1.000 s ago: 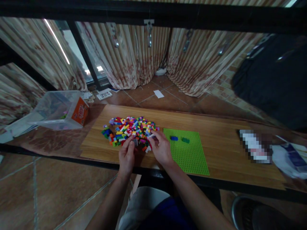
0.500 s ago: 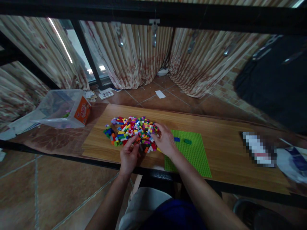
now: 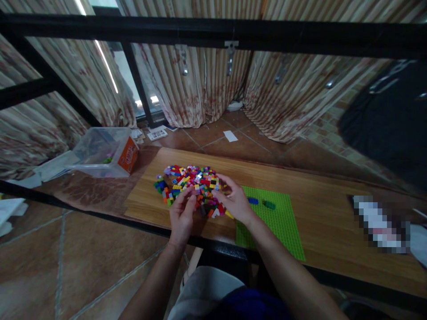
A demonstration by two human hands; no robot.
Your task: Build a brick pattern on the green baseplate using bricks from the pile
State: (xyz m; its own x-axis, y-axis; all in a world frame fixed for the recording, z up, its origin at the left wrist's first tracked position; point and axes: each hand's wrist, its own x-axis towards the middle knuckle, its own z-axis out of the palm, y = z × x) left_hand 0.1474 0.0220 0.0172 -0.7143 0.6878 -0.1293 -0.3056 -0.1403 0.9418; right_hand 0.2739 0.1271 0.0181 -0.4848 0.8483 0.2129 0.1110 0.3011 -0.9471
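Note:
A heap of small multicoloured toy bricks (image 3: 182,180) is spread on the wooden tabletop. At the heap's near edge is my left hand (image 3: 181,215), its fingers half bent and the thumb a little apart; I see no brick in it. My right hand (image 3: 235,202) reaches over the heap's right side, thumb and index finger apart among the bricks. Beside that hand lies a bright green studded baseplate (image 3: 273,231). On its far part sit a blue brick (image 3: 253,201) and a dark green brick (image 3: 268,205), apart from each other.
A clear plastic bin (image 3: 100,151) with an orange label stands left of the heap. Farther right on the table (image 3: 320,222) is a blurred-out object (image 3: 380,224). A dark metal bar (image 3: 207,29) crosses above, with curtains (image 3: 207,89) behind.
The camera view has shifted, so the table appears farther right and slightly lower. Both hands stay at the heap, with small finger movements. The two bricks on the baseplate keep their places.

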